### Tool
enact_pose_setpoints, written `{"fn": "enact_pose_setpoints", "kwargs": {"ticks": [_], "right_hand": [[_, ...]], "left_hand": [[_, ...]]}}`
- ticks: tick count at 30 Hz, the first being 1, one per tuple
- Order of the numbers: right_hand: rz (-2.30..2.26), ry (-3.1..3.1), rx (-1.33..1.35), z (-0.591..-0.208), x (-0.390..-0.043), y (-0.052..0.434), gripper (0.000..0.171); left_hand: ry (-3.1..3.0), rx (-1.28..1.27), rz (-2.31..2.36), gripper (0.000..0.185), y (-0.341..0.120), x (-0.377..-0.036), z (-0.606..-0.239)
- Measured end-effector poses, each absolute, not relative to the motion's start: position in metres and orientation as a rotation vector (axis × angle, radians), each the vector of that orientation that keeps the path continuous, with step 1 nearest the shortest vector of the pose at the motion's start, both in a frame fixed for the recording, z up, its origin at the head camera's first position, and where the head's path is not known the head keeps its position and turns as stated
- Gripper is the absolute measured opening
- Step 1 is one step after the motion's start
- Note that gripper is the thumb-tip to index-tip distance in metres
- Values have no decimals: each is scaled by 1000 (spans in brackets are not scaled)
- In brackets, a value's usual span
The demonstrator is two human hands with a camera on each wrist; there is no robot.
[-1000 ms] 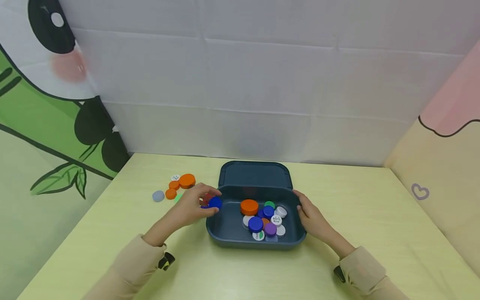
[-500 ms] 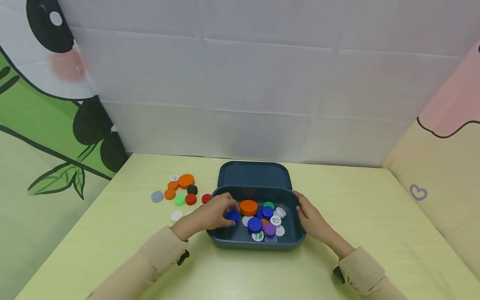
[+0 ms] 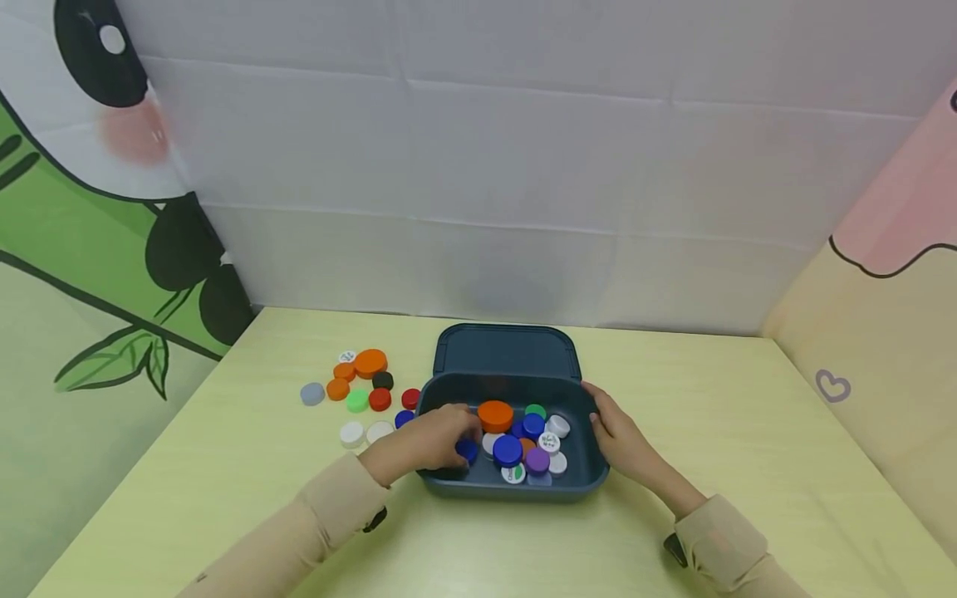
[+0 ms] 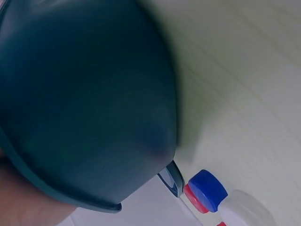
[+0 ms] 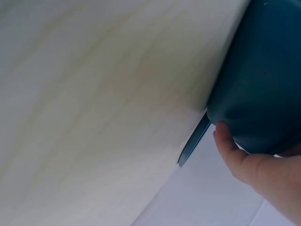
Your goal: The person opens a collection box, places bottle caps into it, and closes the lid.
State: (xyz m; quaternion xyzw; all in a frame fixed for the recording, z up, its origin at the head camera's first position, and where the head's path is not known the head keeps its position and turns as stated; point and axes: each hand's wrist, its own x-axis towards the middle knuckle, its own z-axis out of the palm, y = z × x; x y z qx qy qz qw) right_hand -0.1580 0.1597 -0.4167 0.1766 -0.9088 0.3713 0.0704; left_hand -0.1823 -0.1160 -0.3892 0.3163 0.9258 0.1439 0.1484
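Inside the left end of a dark blue-grey box (image 3: 516,492), my left hand (image 3: 429,442) pinches a blue bottle cap (image 3: 467,451) low down, between thumb and fingers. The right hand (image 3: 624,436) holds the box by its right wall; in the right wrist view, a finger (image 5: 225,139) presses the outside of that wall. Several caps lie in the box, among them a large orange cap (image 3: 496,416), a blue cap (image 3: 507,451), a purple cap (image 3: 537,461) and a green cap (image 3: 535,410). The box wall fills much of the left wrist view and hides the left fingertips there.
The lid (image 3: 507,350) lies folded back behind the box. Left of it several loose caps are spread on the table (image 3: 224,465): orange (image 3: 370,364), black (image 3: 383,379), red (image 3: 380,399), light green (image 3: 357,400), white (image 3: 352,434) and others. A wall (image 3: 478,249) stands behind the table.
My left hand has carried the blue cap rightward over the rim and down into the box, uncovering loose caps on the table. The right hand stays at the box's right side.
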Motion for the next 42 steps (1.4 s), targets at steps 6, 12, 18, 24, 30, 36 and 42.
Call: {"fn": "enact_pose_setpoints", "kwargs": {"ticks": [6, 12, 18, 24, 30, 36, 42], "right_hand": [[1121, -2740, 533, -417, -158, 159, 45], [1122, -2733, 537, -415, -156, 159, 44], [1127, -2738, 538, -415, -156, 159, 45], [1124, -2741, 539, -414, -156, 159, 45], [1117, -2738, 545, -414, -156, 159, 45], [1114, -2748, 537, -414, -156, 159, 45], [1122, -2755, 531, -413, -156, 159, 45]], "left_hand": [[2686, 925, 447, 22, -119, -182, -389], [2681, 955, 731, 25, -128, -180, -380], [2746, 1010, 976, 26, -147, -181, -372], [2755, 906, 1151, 30, -173, -180, -366], [2731, 759, 1254, 30, -205, -182, -370], [2720, 714, 1271, 30, -234, -186, -383], [2685, 717, 1224, 36, -254, -190, -395]]}}
